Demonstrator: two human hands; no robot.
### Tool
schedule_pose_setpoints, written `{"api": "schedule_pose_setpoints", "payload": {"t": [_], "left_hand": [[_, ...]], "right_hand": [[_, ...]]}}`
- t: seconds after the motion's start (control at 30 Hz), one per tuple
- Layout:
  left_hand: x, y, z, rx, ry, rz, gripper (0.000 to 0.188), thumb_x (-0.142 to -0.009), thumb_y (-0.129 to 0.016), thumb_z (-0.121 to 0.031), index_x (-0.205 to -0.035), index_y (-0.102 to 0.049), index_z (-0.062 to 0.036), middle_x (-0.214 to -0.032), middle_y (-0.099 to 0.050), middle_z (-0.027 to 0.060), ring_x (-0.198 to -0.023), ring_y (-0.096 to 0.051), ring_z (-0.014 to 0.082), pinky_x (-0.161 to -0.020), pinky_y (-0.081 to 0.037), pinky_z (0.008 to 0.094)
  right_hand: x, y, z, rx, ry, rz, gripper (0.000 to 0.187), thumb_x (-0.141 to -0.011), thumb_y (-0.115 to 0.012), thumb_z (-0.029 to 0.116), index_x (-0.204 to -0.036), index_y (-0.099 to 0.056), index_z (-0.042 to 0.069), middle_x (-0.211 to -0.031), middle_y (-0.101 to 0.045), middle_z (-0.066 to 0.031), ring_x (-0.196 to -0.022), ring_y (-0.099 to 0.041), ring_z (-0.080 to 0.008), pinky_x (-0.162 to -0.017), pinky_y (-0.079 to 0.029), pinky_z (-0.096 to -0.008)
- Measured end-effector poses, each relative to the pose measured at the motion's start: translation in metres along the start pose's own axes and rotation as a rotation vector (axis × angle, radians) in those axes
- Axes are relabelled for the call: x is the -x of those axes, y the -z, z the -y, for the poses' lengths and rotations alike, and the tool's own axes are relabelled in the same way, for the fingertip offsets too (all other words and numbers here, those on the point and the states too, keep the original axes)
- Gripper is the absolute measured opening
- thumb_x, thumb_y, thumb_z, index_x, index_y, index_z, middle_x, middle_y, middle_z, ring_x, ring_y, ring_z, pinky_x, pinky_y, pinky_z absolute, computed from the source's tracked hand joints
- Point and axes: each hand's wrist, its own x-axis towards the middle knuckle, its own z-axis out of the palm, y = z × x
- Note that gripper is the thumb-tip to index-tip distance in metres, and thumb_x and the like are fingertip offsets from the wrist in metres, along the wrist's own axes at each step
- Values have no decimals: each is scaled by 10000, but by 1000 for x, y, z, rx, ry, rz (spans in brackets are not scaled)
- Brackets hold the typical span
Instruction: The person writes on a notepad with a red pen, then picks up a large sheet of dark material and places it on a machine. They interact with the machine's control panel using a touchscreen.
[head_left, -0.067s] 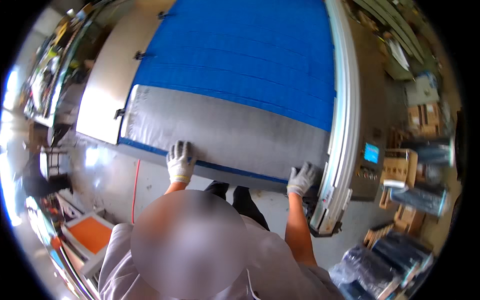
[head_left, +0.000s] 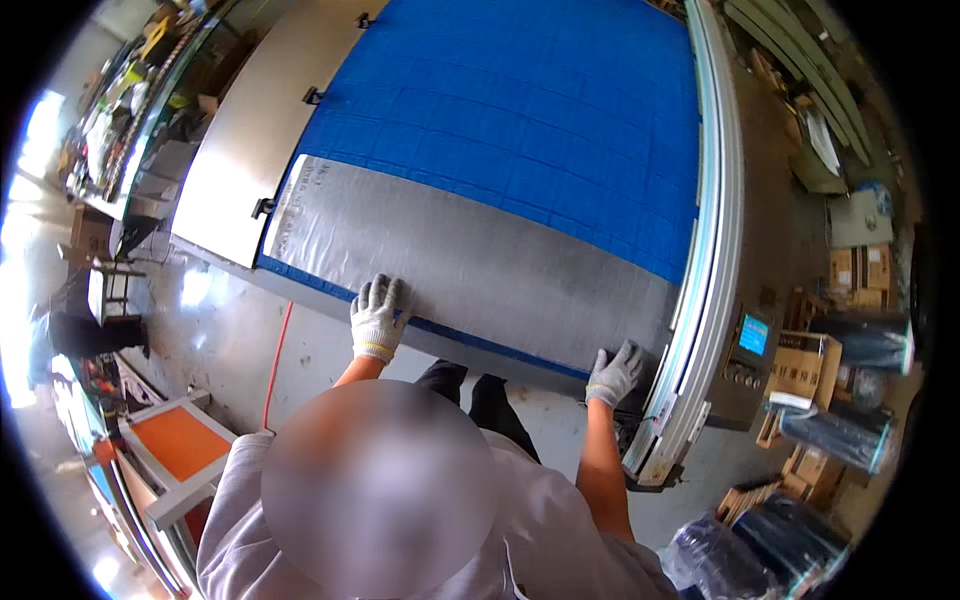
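A long grey sheet [head_left: 470,255] lies flat along the near edge of a blue work surface [head_left: 520,110]. My left hand [head_left: 377,318], in a pale knit glove with greyish fingers, rests on the sheet's near edge, its fingers stretched out and somewhat apart. Toward the sheet's right end, my right hand [head_left: 613,374] wears the same kind of glove and lies on the near edge with fingers spread. Neither hand grips anything. A pale strip with faint dark marks runs down the sheet's left end.
A light metal rail [head_left: 718,200] borders the surface at right, beside a control panel with a lit screen [head_left: 753,335]. Black clamps [head_left: 263,208] sit along a metal plate [head_left: 235,150] at left. An orange-faced frame [head_left: 180,442], cardboard boxes [head_left: 800,365] and dark wrapped rolls [head_left: 790,540] stand around.
The whole view has turned slightly, so the table and sheet sit farther right and more slanted. Both hands stay on the sheet's near edge.
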Motion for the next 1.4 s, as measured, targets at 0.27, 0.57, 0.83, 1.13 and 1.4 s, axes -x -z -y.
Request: {"api": "schedule_pose_setpoints", "payload": {"t": [0.27, 0.57, 0.83, 1.13, 1.4], "left_hand": [[-2, 0, 14, 40, -3, -87, 689, -805, -729, -363, -1423, -503, -160, -1485, -445, 142, -1335, -429, 381, -1089, -348, 513], [-10, -1, 14, 19, -15, -59, 685, -808, -724, -387, -1429, -504, -199, -1480, -457, 124, -1339, -429, 370, -1075, -354, 511], [-13, -24, 14, -73, -3, -20, 658, -884, -651, -401, -1481, -445, -213, -1531, -414, 122, -1365, -409, 366, -1093, -351, 493], [58, -82, -242, 82, -311, -194, 695, -881, -653, -400, -1491, -422, -158, -1541, -392, 147, -1401, -366, 396, -1143, -285, 543], [84, -123, -374, 25, -145, -254, 613, -950, -541, -377, -1481, -420, -95, -1567, -367, 117, -1441, -283, 426, -1177, -187, 552]], "right_hand": [[-7, -1, 12, 57, 32, 36, 693, -870, -679, 430, -1440, -415, 135, -1510, -371, -215, -1360, -379, -431, -1080, -352, -542], [-9, 9, 17, -8, -22, 113, 669, -877, -678, 407, -1440, -431, 143, -1477, -419, -231, -1343, -412, -437, -1075, -370, -545], [-29, 85, -24, -660, 419, 41, 421, -896, -688, 218, -1258, -583, 29, -1241, -605, -220, -1163, -566, -420, -1009, -456, -458], [-53, 137, -297, -967, -67, -310, 256, -1003, -570, 187, -827, -604, 6, -709, -620, -42, -673, -605, -128, -656, -489, -303], [-101, -9, -425, -477, 75, -439, 178, -923, -601, 197, -870, -599, 27, -881, -641, -175, -819, -610, -398, -709, -477, -500]]}}
